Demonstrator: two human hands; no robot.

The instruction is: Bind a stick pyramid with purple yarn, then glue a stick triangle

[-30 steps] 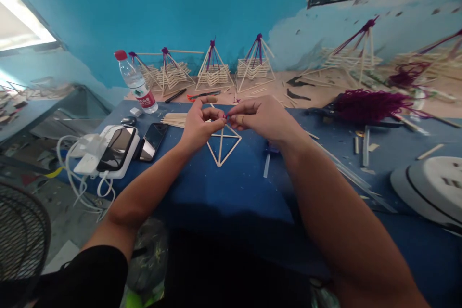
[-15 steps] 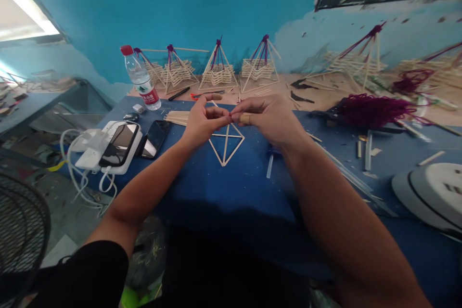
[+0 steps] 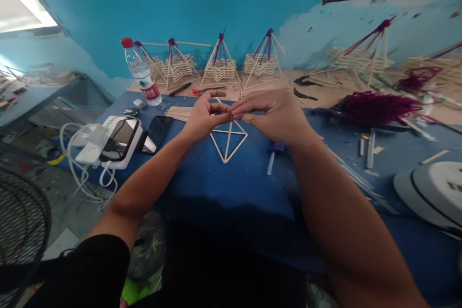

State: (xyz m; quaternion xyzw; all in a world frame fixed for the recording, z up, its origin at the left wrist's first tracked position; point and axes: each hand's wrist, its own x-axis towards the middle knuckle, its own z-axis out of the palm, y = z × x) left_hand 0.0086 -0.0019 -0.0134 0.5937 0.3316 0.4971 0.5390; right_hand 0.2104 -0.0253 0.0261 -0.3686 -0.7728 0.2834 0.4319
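A kite-shaped frame of thin wooden sticks (image 3: 228, 143), with one stick through its middle and one across, points its near corner at me on the blue table. My left hand (image 3: 202, 118) reaches in from the left, thumb and fingers pinched at the frame's far end. My right hand (image 3: 279, 116) pinches the same spot, its fingertips touching the left ones. The joint between them is hidden by the fingers. Tan tape wraps a finger on the left and the right thumb. Left of the frame lies a bundle of sticks (image 3: 177, 113), partly behind my left hand.
Finished stick structures with purple yarn (image 3: 220, 65) line the wall. A water bottle (image 3: 147, 84), phone (image 3: 156, 134) and power strip with cables (image 3: 121, 142) stand left. Purple yarn (image 3: 380, 107), clear rods (image 3: 355, 178) and a white-grey appliance (image 3: 431, 192) are right. A fan (image 3: 21, 231) stands lower left.
The view has shifted slightly. My right fingers have closed further over the left fingertips at the frame's far end. Both hands keep their pinch.
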